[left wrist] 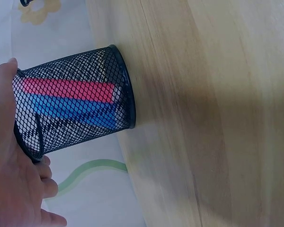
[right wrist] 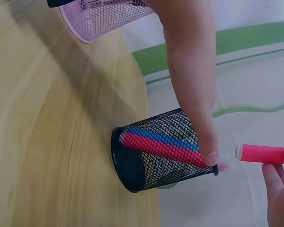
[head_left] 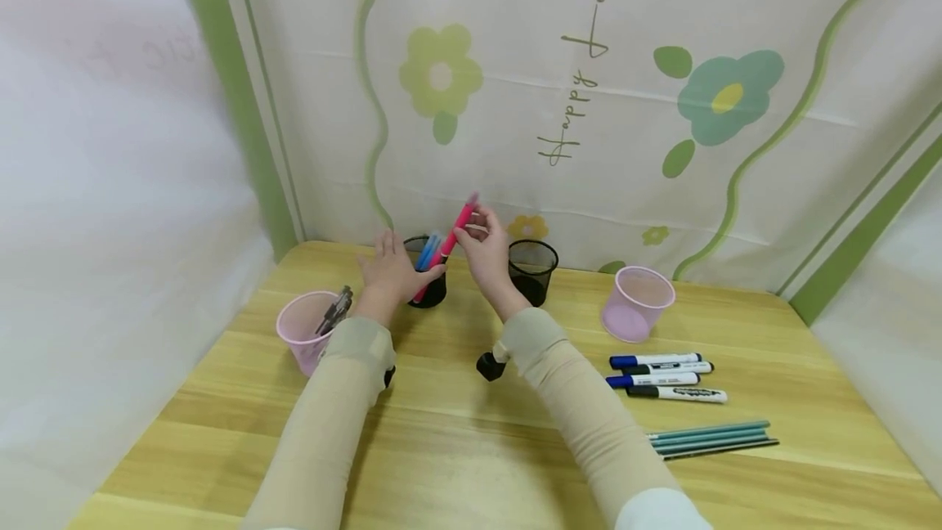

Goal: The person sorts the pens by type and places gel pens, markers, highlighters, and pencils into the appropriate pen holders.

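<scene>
In the head view my left hand (head_left: 390, 272) grips a black mesh pen cup (left wrist: 75, 101) by its upper rim, thumb on the near side. Inside the cup stand a pinkish-red marker (right wrist: 165, 150) and blue markers (head_left: 428, 252). My right hand (head_left: 486, 248) pinches another pinkish-red marker (right wrist: 262, 153) between thumb and fingers. It is tilted, its lower end just above the cup's opening; the right wrist view shows a gap between that end and the rim. Part of the cup is hidden behind the left hand in the head view.
A second black mesh cup (head_left: 533, 268) stands right of my right hand. One pink mesh cup (head_left: 302, 342) at left holds dark pens (head_left: 334, 313); another pink cup (head_left: 633, 313) stands at right. Several whiteboard markers (head_left: 670, 380) and pencils (head_left: 714, 438) lie in front of it.
</scene>
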`<state>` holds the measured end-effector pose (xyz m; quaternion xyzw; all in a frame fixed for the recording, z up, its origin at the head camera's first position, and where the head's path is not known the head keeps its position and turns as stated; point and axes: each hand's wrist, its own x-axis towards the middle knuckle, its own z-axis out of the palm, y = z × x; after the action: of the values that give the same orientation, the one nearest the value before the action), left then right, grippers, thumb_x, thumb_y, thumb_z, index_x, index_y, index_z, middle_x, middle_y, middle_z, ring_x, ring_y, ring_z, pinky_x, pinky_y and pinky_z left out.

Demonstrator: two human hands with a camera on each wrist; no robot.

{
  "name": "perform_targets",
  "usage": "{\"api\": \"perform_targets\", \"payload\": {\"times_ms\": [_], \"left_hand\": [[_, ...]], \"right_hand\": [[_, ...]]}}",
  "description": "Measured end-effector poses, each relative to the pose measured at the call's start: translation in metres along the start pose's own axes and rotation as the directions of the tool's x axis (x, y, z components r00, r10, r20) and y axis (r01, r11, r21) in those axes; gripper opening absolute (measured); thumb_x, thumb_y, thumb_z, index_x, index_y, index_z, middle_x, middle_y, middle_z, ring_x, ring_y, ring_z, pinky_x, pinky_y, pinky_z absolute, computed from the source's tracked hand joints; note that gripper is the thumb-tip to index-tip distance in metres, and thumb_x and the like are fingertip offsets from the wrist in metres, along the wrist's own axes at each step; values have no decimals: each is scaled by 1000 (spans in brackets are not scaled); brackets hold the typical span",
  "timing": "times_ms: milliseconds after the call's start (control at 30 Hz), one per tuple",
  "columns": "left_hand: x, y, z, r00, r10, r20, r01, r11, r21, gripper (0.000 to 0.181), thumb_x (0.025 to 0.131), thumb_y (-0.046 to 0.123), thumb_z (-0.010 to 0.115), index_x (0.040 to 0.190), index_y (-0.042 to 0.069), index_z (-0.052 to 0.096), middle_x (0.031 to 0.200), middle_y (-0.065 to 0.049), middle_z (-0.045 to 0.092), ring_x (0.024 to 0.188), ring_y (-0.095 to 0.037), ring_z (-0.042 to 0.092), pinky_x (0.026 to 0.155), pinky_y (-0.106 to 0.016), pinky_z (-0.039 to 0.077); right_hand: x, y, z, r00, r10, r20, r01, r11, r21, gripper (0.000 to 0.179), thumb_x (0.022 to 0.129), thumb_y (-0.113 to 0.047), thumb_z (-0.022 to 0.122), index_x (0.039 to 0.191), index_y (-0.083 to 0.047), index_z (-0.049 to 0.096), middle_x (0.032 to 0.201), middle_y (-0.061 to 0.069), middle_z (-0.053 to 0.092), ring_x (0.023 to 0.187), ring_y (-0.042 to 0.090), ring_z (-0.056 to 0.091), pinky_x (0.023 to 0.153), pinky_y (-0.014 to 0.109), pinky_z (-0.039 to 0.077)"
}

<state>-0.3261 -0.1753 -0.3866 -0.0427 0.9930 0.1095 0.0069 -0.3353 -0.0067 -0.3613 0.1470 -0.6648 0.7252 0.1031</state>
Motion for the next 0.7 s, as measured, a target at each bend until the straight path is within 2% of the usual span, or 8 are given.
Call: {"api": "perform_targets", "payload": {"times_ms": [200, 367, 533, 700], "left_hand": [[-1, 0, -1, 1000, -7, -6, 7, 1000, -13, 120, 91, 82, 44, 161, -8, 7, 169, -25, 1, 156, -40, -2, 116, -73, 7], [-3, 1, -3, 1000, -11, -2, 11, 1000, -9, 121, 90, 84, 42, 161, -8, 6, 169, -25, 1, 156, -40, -2, 116, -72, 8], [-5, 1, -4, 1000, -15, -6, 15, 1000, -13, 119, 91, 82, 44, 161, -8, 7, 169, -25, 2, 155, -43, 0, 116, -73, 8], [-5, 2, -3, 1000, -15, -8, 15, 1000, -16, 118, 91, 82, 43, 161, -7, 8, 169, -25, 2, 155, -44, 2, 116, -73, 9]], "right_hand": [[-2, 7, 6, 1000, 21, -1, -21, 999, -30, 40, 99, 0, 66, 137, 0, 55, 124, 17, 60, 113, 32, 65, 93, 37, 56], [-3, 12, 12, 999, 36, -4, -37, 999, -13, 38, 99, 2, 65, 135, 3, 54, 122, 20, 59, 113, 35, 65, 93, 39, 57], [-5, 14, 15, 998, 65, -5, -65, 997, -45, 36, 100, 0, 64, 135, 3, 56, 122, 19, 60, 112, 33, 65, 91, 36, 57], [-7, 15, 15, 997, 77, 2, -77, 995, -66, 32, 100, 2, 62, 132, 4, 60, 122, 24, 60, 110, 33, 65, 91, 36, 57]]}}
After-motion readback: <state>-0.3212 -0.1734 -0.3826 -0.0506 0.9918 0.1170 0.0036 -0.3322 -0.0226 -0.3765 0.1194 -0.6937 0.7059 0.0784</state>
